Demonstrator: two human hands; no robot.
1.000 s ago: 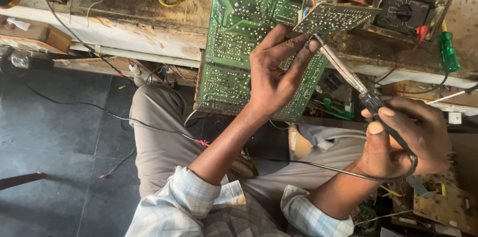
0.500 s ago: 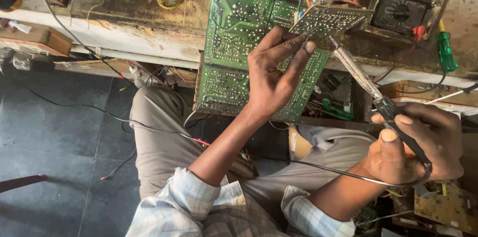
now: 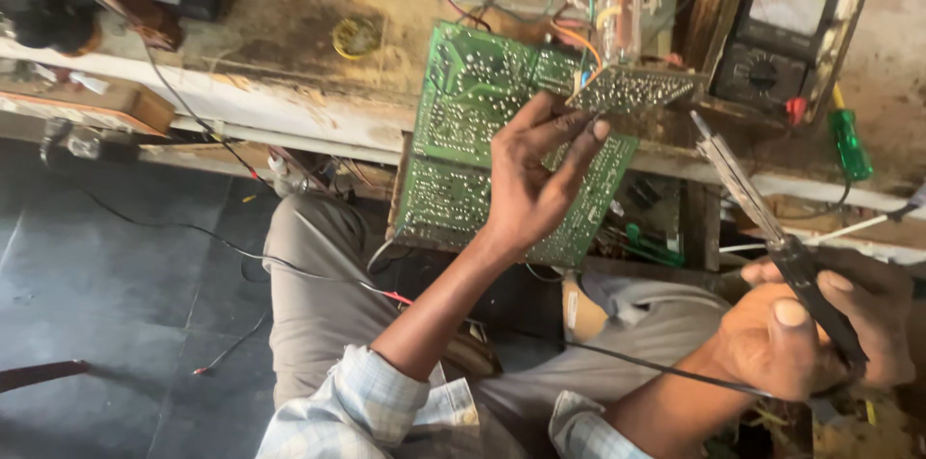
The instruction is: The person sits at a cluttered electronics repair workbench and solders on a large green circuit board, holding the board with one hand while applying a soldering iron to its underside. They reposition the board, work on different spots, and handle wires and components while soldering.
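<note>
Two hands busy. Left hand (image 3: 531,189) spread flat on green circuit board (image 3: 463,131), fingers apart, bracing it tilted against counter (image 3: 289,112) edge above lap. Right hand (image 3: 820,334) clamped on soldering iron (image 3: 762,218) handle, tip raised, clear of board, pointing toward small daughter board (image 3: 632,90). Risks, judged: tip could graze fingertips close by; board could slip from counter edge; trailing cord (image 3: 666,372) across lap could snag.
</note>
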